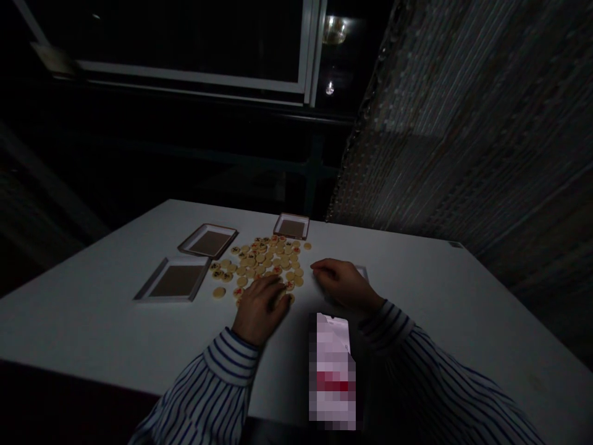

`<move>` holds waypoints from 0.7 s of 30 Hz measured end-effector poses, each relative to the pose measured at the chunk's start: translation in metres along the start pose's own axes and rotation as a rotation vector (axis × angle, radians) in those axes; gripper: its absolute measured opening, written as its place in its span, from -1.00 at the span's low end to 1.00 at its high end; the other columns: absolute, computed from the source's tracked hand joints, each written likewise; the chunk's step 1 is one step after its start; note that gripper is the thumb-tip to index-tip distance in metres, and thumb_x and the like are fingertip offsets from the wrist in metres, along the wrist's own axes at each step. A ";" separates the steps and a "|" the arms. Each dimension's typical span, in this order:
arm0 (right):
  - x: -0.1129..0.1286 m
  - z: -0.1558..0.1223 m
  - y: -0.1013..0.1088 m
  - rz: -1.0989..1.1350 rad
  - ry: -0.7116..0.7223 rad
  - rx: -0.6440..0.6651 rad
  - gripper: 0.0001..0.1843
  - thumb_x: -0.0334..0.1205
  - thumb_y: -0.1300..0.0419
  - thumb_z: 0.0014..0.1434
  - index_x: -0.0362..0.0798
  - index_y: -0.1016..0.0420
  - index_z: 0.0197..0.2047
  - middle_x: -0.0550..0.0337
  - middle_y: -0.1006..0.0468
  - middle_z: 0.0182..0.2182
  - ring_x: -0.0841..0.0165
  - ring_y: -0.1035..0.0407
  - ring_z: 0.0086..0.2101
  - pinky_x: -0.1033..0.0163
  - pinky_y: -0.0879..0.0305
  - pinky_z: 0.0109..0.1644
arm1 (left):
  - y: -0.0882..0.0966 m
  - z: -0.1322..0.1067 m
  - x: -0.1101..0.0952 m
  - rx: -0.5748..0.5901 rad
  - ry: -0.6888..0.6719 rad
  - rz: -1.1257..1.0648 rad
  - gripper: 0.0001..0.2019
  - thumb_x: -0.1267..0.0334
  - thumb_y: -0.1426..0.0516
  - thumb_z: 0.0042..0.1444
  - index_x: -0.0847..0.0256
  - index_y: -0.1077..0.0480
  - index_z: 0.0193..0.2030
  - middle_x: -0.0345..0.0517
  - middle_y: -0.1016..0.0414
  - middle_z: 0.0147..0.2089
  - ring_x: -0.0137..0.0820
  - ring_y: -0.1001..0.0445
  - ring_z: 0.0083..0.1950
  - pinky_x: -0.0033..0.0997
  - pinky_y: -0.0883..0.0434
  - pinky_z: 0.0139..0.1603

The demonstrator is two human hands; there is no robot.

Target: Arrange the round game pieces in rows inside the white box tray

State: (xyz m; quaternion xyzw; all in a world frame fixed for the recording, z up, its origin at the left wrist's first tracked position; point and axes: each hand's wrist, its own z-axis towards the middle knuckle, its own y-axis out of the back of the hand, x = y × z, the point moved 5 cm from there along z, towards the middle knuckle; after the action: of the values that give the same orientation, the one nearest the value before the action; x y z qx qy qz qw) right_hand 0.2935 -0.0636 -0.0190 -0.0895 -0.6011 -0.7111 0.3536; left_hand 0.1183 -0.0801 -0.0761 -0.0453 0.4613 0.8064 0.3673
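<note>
Several round pale game discs [264,259] with dark and red markings lie scattered on a white table [92,309]. My left hand [259,309] lies palm down on the near edge of the pile, fingers together over a few discs. My right hand [340,283] rests just right of the pile, fingers curled and pointing left toward the discs; whether it holds anything is hidden. Both arms wear striped sleeves.
Two shallow white-rimmed trays [173,279] [208,241] lie left of the discs, and a smaller tray [291,226] sits behind them. A blurred card-like object [331,371] stands near my chest. A textured curtain [463,123] hangs at right; a dark window is behind.
</note>
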 end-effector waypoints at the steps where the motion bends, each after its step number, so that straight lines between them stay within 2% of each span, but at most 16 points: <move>1: 0.001 0.001 -0.002 -0.014 0.017 0.002 -0.72 -0.22 0.02 0.11 -0.07 -0.45 -0.20 0.15 -0.51 -0.31 0.41 -0.36 -0.35 0.32 -0.22 -0.28 | -0.001 0.000 -0.001 0.011 -0.006 0.015 -0.75 0.15 -0.06 0.02 0.17 -0.39 -0.18 -0.03 -0.38 -0.03 -0.26 -0.30 0.02 -0.15 -0.28 0.03; 7: 0.004 0.001 -0.016 -0.122 0.075 0.025 -0.75 -0.25 0.02 0.12 -0.08 -0.45 -0.23 0.14 -0.50 -0.29 0.42 -0.35 -0.31 0.32 -0.20 -0.23 | -0.004 -0.002 -0.001 0.065 -0.034 0.105 -0.77 0.15 -0.08 0.00 0.14 -0.41 -0.22 -0.03 -0.32 0.03 -0.19 -0.23 0.07 -0.06 -0.25 0.04; 14: -0.001 -0.001 -0.033 -0.309 0.166 0.074 -0.74 -0.25 0.05 0.16 -0.10 -0.40 -0.17 0.11 -0.46 -0.23 0.39 -0.30 -0.19 0.28 -0.14 -0.10 | -0.009 -0.003 0.002 0.155 -0.055 0.168 -0.71 0.12 -0.11 -0.05 0.12 -0.40 -0.17 -0.03 -0.28 0.09 -0.14 -0.16 0.12 0.00 -0.16 0.08; 21: 0.000 -0.004 -0.040 -0.382 0.212 0.108 -0.75 -0.26 0.09 0.19 -0.10 -0.37 -0.19 0.10 -0.44 -0.26 0.40 -0.27 -0.19 0.27 -0.11 -0.11 | -0.012 -0.004 0.002 0.195 -0.035 0.203 -0.68 0.06 -0.08 -0.03 0.10 -0.40 -0.14 -0.02 -0.25 0.11 -0.10 -0.10 0.15 0.07 -0.10 0.09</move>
State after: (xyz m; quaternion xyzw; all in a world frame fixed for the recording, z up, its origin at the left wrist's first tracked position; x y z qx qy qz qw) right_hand 0.2702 -0.0665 -0.0515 0.1202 -0.6035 -0.7375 0.2782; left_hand 0.1229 -0.0786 -0.0877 0.0515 0.5331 0.7915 0.2944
